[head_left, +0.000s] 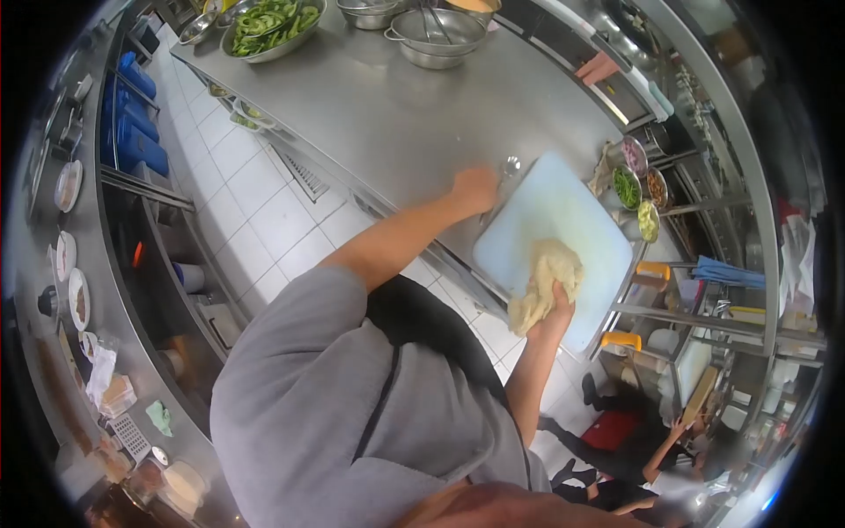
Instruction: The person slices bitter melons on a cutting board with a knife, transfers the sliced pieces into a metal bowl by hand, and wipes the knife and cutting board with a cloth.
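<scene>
A pale cutting board [550,198] lies at the right end of the steel worktable, with a faint yellowish smear on its surface. My right hand [560,308] is closed around a crumpled cream-coloured cloth [553,264], which rests against the lower part of the board. To the left of the board, my left hand [475,190] is held as a fist over the steel surface. A small shiny metal utensil [510,165] lies just beyond that fist. Whether the fist grips its handle is hidden.
Bowls of chopped ingredients [628,185] line the board's far right side. A bowl of sliced green peppers [273,31] and metal strainers [437,37] stand at the worktable's far end. Orange-handled tools [621,340] sit by the right edge. Another person [656,440] works at lower right.
</scene>
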Demonstrator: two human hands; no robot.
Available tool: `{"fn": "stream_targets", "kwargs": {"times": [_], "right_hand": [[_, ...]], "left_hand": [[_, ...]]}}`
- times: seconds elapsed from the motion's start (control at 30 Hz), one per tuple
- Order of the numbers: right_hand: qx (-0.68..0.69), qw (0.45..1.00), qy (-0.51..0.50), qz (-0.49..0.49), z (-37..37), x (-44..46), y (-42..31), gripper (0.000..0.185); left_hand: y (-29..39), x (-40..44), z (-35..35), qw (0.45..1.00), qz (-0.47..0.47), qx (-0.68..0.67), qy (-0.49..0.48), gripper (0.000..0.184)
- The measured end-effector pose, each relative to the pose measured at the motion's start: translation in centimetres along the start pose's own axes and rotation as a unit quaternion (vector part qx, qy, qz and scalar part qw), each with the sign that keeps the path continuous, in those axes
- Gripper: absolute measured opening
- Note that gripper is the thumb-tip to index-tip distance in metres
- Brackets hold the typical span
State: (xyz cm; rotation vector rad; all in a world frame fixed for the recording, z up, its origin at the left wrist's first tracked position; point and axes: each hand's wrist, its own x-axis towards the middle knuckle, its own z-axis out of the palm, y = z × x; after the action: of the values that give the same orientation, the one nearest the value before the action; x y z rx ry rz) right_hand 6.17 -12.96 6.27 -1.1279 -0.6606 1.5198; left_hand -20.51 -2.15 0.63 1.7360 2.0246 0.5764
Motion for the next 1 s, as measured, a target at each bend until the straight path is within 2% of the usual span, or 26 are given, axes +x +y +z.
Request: {"fn": "stream_targets", "kwargs": {"times": [0.17,0.27,0.37,0.4,0.43,0.47,0.53,0.6,0.63,0.67,0.77,0.8,0.87,0.93,1.0], "right_hand": [[-0.06,0.997,0.021,-0.036,0.7,0.8,1.3,0.055],[-0.094,0.993,-0.016,-0.062,3.2,1.7,0.3,0.057],[-0.148,0.983,-0.031,-0.101,7.2,3.4,-1.6,0.057],[-0.167,0.98,-0.028,-0.107,8.6,4.4,-2.1,0.057],[-0.238,0.96,-0.046,-0.141,9.9,5.7,-2.7,0.055],[-0.307,0.933,-0.068,-0.173,11.2,7.5,-2.9,0.054],[-0.439,0.844,-0.151,-0.268,13.2,12.9,-2.0,0.054],[-0.615,0.699,-0.15,-0.333,16.2,18.0,-0.6,0.054],[-0.65,0.679,-0.178,-0.292,17.5,20.9,0.4,0.054],[-0.681,0.655,-0.206,-0.253,18.8,23.5,1.5,0.054],[-0.753,0.598,-0.08,-0.265,20.8,27.8,8.8,0.052],[-0.754,0.586,-0.105,-0.279,22.0,27.8,10.2,0.051],[-0.753,0.564,-0.152,-0.303,24.0,27.1,13.1,0.05],[-0.717,0.529,-0.201,-0.406,25.6,21.5,15.2,0.039],[-0.717,0.514,-0.259,-0.393,26.7,16.5,16.8,0.044]], "left_hand": [[1.4,0.3,-0.6,0.995,0.021,0.016,-0.098,0.03],[0.9,0.3,-1.3,0.998,0.002,-0.02,-0.051,0.032],[-2.6,-0.2,-2.9,0.975,-0.05,-0.178,-0.125,0.027],[-4.6,-1.0,-2.8,0.921,-0.068,-0.35,-0.158,0.023],[-7.2,-2.0,-3.0,0.837,-0.089,-0.507,-0.184,0.02],[-8.6,-3.6,-4.4,0.814,-0.098,-0.546,-0.172,0.016],[-11.2,-7.6,-8.1,0.768,-0.096,-0.618,-0.136,0.011],[-13.2,-11.5,-11.0,0.736,-0.099,-0.665,-0.08,0.009],[-13.9,-13.4,-12.1,0.725,-0.116,-0.678,-0.043,0.01],[-14.5,-15.3,-13.2,0.719,-0.134,-0.682,-0.015,0.009],[-18.0,-18.6,-13.8,0.688,-0.183,-0.699,0.067,0.008],[-18.8,-19.5,-13.9,0.675,-0.201,-0.703,0.097,0.008],[-20.2,-20.1,-13.8,0.689,-0.226,-0.673,0.144,0.009],[-22.0,-18.9,-13.8,0.706,-0.242,-0.644,0.166,0.008],[-23.4,-16.2,-14.0,0.737,-0.231,-0.603,0.202,0.009]]}}
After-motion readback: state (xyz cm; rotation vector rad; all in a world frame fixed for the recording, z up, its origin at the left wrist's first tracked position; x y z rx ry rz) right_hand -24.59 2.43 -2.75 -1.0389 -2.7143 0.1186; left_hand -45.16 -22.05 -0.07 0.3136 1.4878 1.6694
